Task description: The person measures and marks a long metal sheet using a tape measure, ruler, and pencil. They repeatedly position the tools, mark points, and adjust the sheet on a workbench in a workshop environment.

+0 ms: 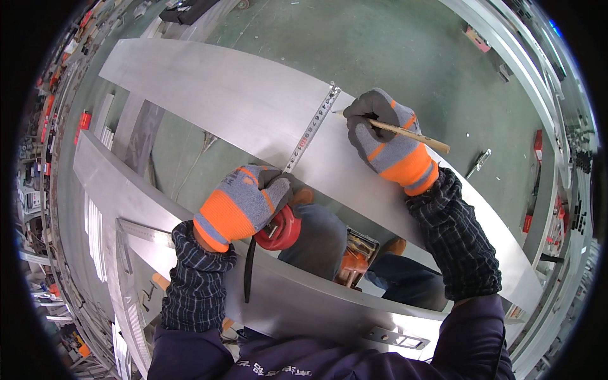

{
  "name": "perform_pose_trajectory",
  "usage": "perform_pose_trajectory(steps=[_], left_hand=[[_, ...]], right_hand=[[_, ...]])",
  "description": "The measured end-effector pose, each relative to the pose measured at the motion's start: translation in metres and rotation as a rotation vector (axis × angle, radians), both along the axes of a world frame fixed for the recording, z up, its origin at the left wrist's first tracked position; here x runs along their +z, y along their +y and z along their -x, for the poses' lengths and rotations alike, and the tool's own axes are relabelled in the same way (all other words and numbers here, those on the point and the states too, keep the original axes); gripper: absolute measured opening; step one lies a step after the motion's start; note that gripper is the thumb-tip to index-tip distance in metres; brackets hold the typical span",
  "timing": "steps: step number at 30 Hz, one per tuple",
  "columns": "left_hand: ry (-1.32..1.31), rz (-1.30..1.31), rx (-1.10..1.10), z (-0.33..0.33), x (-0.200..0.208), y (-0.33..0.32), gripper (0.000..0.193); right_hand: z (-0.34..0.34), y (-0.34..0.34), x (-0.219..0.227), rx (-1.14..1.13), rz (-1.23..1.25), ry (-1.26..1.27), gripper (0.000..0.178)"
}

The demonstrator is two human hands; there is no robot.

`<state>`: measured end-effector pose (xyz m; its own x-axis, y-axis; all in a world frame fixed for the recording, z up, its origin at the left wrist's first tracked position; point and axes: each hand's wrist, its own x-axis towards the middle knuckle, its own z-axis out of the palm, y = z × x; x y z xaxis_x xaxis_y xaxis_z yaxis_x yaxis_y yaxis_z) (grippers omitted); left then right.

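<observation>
My left hand point(244, 196), in a grey and orange work glove, grips a red tape measure point(278, 229) with a black strap hanging from it. The pulled-out tape blade point(310, 132) lies across a wide silver metal panel point(234, 95), its end hook at the panel's far edge. My right hand point(387, 136), gloved the same way, holds a wooden pencil point(411, 134) like a pen. Its point is against the panel's surface, just right of the blade's hooked end.
A second metal panel point(278, 297) runs nearer to me, with a metal square point(144, 230) on its left part. Below, between the panels, sits an orange tool point(350, 269) beside a case. Metal profiles point(468, 19) line the right side. A small metal tool point(479, 163) lies on the green floor.
</observation>
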<state>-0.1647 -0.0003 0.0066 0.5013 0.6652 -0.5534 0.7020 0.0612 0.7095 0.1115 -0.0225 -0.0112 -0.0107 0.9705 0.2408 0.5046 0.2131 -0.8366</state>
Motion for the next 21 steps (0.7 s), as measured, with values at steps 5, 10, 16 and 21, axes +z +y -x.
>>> perform_pose_trajectory(steps=[5,10,16,21], left_hand=[[-0.017,0.007,-0.001,-0.003,0.004,0.000,0.029],[0.020,-0.070,-0.032,0.000,-0.002,0.000,0.029],[-0.048,-0.072,-0.011,-0.004,0.008,-0.002,0.031],[-0.074,-0.026,0.005,-0.003,0.004,0.000,0.032]], right_hand=[[0.002,0.001,-0.001,0.007,-0.051,0.016,0.016],[0.003,0.002,-0.002,-0.005,-0.071,-0.016,0.015],[0.000,-0.011,-0.002,-0.043,-0.137,0.076,0.009],[0.008,-0.016,0.010,0.090,-0.105,0.017,0.013]])
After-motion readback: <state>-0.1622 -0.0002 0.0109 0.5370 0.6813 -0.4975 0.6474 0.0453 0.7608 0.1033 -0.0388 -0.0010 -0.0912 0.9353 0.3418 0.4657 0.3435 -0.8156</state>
